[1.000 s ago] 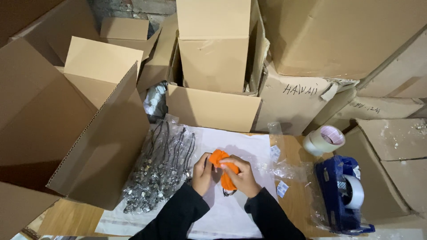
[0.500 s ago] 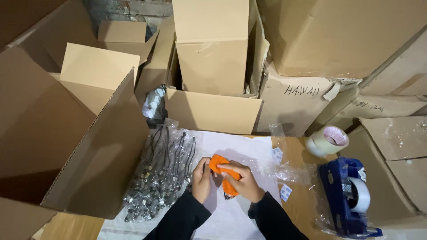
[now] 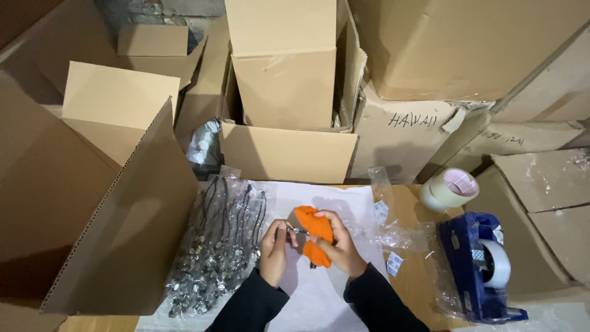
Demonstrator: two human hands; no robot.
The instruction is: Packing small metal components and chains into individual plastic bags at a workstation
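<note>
A heap of beaded cord necklaces in clear wrap (image 3: 218, 252) lies at my left on the white sheet (image 3: 319, 295) covering the tabletop. My left hand (image 3: 274, 251) pinches a small metal piece (image 3: 297, 230); my right hand (image 3: 340, 246) closes around the orange pouch (image 3: 313, 237). Farther right sit a tape roll (image 3: 448, 189) and blue tape dispenser (image 3: 479, 267).

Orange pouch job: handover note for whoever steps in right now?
Left hand: pinches a small metal piece at the orange pouch mouth.
Right hand: grips the pouch over the white sheet.
Pile of bagged necklaces lies left of the hands; tape dispenser and tape roll lie right.
Done: pouch in hand.
Left: the pile looks unpacked.
</note>
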